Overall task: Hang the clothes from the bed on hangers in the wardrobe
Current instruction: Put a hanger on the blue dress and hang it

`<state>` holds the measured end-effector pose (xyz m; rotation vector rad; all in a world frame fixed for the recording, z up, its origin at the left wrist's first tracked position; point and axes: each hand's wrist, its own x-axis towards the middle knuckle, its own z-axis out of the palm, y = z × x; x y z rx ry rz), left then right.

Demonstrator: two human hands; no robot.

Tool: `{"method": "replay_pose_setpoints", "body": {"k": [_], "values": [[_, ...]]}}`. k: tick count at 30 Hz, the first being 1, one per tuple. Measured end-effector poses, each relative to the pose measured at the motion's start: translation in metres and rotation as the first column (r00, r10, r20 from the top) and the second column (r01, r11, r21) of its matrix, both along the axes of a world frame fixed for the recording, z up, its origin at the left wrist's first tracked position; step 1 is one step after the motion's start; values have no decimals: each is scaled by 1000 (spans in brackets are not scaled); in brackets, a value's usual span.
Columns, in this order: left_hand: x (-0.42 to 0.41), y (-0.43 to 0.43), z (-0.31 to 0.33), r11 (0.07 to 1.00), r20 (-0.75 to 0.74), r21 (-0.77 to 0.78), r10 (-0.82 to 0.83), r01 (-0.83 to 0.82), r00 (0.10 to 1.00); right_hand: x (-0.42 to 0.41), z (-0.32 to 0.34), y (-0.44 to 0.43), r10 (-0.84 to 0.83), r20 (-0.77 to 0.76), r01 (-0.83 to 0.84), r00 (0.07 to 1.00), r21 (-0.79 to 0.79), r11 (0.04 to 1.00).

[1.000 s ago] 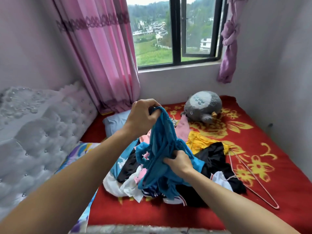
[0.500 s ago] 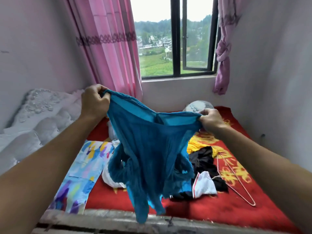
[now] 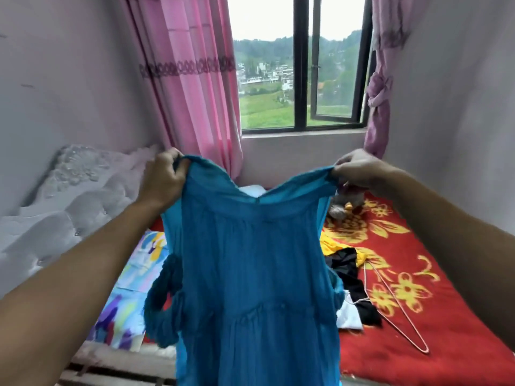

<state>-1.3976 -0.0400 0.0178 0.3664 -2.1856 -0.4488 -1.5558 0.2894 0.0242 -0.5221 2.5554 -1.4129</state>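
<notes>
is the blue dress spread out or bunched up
Spread out: the left hand and right hand grip the blue dress by its top corners, wide apart, so it hangs flat.

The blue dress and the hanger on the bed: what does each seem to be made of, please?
The blue dress looks like thin, matte fabric, perhaps chiffon or crinkled cotton: it drapes softly with fine gathers. The hanger is probably thin coated wire, pale pink: its outline is slim.

The blue dress (image 3: 250,274) hides most of the clothes pile (image 3: 345,263); its hem runs off frame.
</notes>
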Motion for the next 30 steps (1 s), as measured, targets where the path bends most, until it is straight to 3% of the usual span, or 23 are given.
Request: {"method": "replay_pose_setpoints", "body": {"k": [5,8,13,17,24,27,30], "values": [[-52,-36,-92,1000,328,-15,-16,22,945,-45,-85,-33,124,379,-30,917,-245,969],[-96,-64,-146,999,498,31,-52,43,865,-90,-138,-51,76,456,26,887,-213,977],[-186,-101,-234,956,640,292,-197,2,742,-165,-220,-84,-119,476,142,872,-13,990],[-251,-109,-290,911,724,406,-273,-71,634,-215,-281,-109,-271,563,281,781,71,957],[-349,-100,-382,856,734,494,-316,-153,601,-286,-399,-145,-415,613,465,672,86,881],[-383,-93,-425,847,722,502,-300,-174,624,-306,-450,-145,-420,567,438,708,113,892],[-406,-83,-461,868,759,443,-230,-224,609,-311,-496,-118,-438,431,312,789,333,890]]}}
